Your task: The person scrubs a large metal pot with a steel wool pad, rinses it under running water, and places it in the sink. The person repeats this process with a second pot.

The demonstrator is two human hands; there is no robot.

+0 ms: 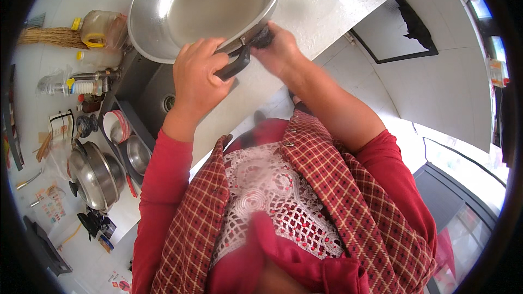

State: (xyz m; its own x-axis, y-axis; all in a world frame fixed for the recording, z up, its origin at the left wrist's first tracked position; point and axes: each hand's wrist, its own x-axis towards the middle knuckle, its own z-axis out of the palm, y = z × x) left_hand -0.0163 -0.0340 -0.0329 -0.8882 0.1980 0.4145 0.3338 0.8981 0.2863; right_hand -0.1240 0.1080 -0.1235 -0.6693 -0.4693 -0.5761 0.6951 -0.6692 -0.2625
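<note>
A wide stainless steel pan [151, 20] is tilted over the counter beside the sink, its inside facing me, with a dull greyish base. My left hand [202, 69] grips the pan at its near rim, fingers over the edge and thumb by the black loop handle [237, 65]. Against the pan's outer wall, just past that handle, my right hand [278, 49] presses a dark scouring pad [262, 38]. The fingertips of my right hand are partly hidden behind the pan and pad.
Left of my left hand lies a dark sink [149, 87] with a drain [168, 103]. Bowls [116, 126] stand in a grey rack at its end. Beyond are a lidded steel pot [92, 175], plastic jugs [100, 28] and a straw brush [53, 37]. The wet white counter [322, 12] extends right.
</note>
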